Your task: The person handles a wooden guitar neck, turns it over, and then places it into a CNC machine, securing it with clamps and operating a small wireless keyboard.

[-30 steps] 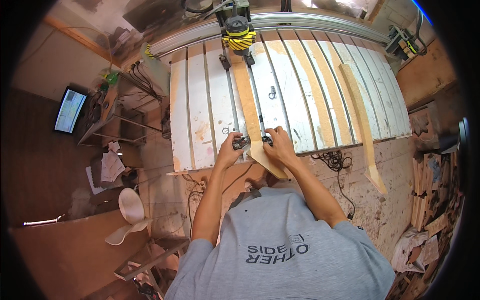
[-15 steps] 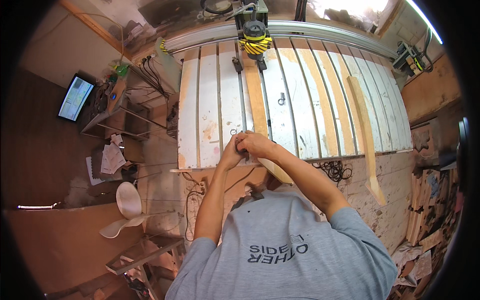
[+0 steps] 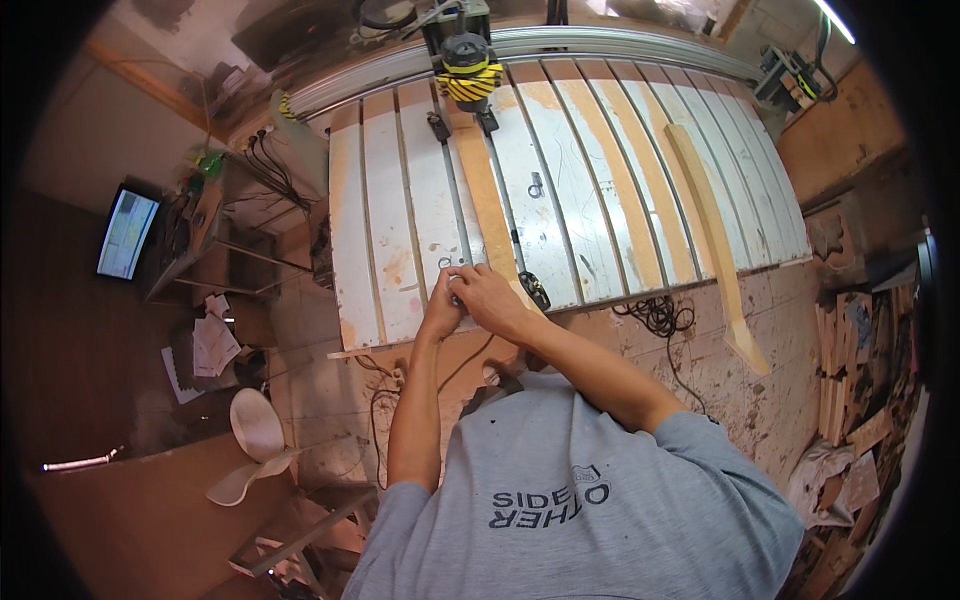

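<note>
Slotted worktable under one machine head

Left hand and right hand meet at the near edge, fingers curled together; whether they grip anything cannot be told. One narrow board extends forward from the right hand to two dark hold-downs. One black clamp sits just right of the right hand; one second board lies farther right.

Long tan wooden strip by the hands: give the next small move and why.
Perhaps fasten the left side of the strip: a black oblong clamp sits at its right, while the left hand and right hand meet at its left, largely hiding whatever is between.
</note>
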`<state>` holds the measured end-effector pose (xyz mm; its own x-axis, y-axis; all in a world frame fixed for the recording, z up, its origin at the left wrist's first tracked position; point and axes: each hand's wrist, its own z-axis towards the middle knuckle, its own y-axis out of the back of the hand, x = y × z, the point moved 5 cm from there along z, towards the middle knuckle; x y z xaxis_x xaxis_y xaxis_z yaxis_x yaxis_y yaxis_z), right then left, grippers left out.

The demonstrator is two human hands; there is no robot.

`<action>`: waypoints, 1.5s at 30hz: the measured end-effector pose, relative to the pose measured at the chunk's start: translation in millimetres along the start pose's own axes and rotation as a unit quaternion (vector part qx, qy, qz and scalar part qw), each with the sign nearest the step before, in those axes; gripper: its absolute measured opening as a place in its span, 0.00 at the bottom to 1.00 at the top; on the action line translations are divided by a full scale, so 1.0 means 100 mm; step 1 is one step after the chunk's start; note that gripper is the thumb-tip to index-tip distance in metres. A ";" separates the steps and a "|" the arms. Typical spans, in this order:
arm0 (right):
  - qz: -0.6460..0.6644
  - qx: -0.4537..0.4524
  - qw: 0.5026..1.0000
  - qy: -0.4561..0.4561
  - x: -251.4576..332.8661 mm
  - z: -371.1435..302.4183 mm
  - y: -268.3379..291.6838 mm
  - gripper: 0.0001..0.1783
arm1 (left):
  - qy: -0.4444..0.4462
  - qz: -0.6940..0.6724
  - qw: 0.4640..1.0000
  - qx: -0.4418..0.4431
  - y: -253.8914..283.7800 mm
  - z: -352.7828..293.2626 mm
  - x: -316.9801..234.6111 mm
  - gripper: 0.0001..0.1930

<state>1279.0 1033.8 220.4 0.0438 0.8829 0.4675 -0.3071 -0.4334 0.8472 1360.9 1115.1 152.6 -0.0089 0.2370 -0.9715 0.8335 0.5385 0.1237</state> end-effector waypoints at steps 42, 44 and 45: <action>0.294 0.000 0.955 -0.030 -0.48 0.18 -0.10 0.12 | 0.039 -0.131 0.989 0.051 0.07 0.01 0.15 0.33; 0.363 -0.067 0.905 -0.212 -0.67 0.09 0.08 0.15 | 0.039 -0.120 0.991 0.041 0.10 -0.02 0.19 0.33; 0.314 -0.084 0.913 -0.246 -0.74 0.02 0.27 0.15 | 0.039 -0.114 0.992 0.045 0.06 -0.01 0.17 0.33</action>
<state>1269.1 956.2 209.0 0.2179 0.2644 0.9395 -0.5586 -0.7556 0.3422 1365.3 1122.9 136.9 -0.2435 0.1810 -0.9529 0.8508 0.5116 -0.1202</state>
